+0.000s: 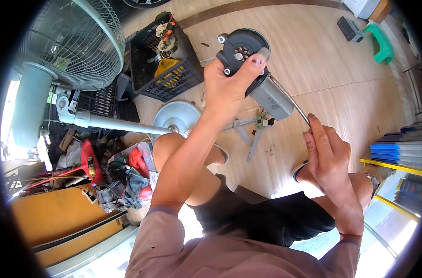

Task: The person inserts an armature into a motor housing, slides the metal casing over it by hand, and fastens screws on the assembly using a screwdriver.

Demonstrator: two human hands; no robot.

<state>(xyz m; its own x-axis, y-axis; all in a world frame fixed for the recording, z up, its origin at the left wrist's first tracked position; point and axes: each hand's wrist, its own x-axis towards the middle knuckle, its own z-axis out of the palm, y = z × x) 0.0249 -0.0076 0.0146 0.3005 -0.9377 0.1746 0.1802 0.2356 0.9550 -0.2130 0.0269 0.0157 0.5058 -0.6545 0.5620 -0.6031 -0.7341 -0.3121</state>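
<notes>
My left hand (227, 88) is closed round the black round gear housing of an electric motor (272, 98), its thumb lying across the housing near a small toothed gear. The motor's grey metal body points down to the right. My right hand (329, 155) grips a long thin metal shaft, which looks like a screwdriver (287, 95); its handle is hidden in my palm. The shaft runs alongside the motor body, and its far end meets the edge of the black housing. Below the motor, a small green circuit board (261, 119) lies on the floor among flat metal strips (242, 132).
A standing fan (76, 44) leans in at the left, its round base (176, 118) on the floor. Behind it stands a black crate (167, 81) with parts inside. Clutter (127, 180) fills the left side. A green stool (382, 44) and a yellow-edged shelf (396, 167) are at right.
</notes>
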